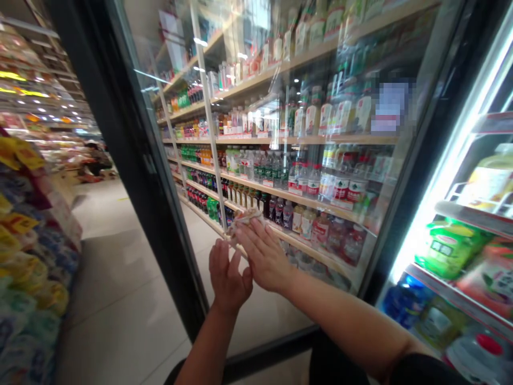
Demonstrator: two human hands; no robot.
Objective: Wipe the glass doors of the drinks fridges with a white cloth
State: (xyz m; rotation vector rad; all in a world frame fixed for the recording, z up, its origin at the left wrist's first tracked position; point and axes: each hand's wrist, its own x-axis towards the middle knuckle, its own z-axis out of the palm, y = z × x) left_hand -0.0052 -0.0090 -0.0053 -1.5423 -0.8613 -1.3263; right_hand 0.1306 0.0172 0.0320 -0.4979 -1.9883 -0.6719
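Pressing works best here with a flat palm and even force, and the right hand looks well set for it: its fingers lie straight and close together over the crumpled cloth, rather than pinching it. The left hand is just beside it, fingers bent and thumb turned in; whether it holds a corner of the cloth or only touches the surface, I cannot tell.

The cloth sits at the right fingertips, apparently against the glass pane — bunched, by the look of it, with folds sticking out past the fingers. Opening it out under the whole palm should give broader, more even contact, and the fingertips would be less likely to slide off onto bare glass. The left hand might serve better bracing the black door frame, since a door like this could swing under a push.

Beyond, rows of bottles show in the pane — through it or mirrored, I cannot say — so streaks would probably be easier to judge from an angle. To the right stands a lit shelf with a green packet; farther left, stacked packaged goods line the pale floor.
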